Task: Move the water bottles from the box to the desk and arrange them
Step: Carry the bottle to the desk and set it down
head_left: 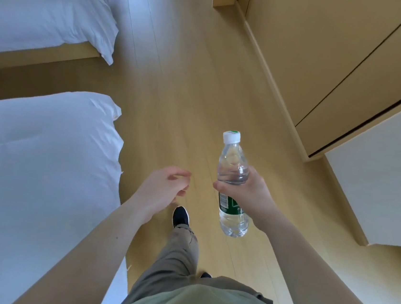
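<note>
My right hand (247, 194) grips a clear water bottle (233, 163) around its middle, over the green label. The bottle is nearly upright, with its white cap at the top and its base hanging below my palm. My left hand (165, 188) hangs beside it to the left, holding nothing, its fingers loosely curled. Both hands are above the wooden floor. Neither the box nor a desk top shows plainly in this view.
Two beds with white bedding (30, 170) stand along the left. Wooden cabinets (329, 66) line the right wall, and a white surface (386, 178) juts out at the right edge. A strip of wooden floor (189, 88) runs between them; my leg and black shoe (181, 216) are below.
</note>
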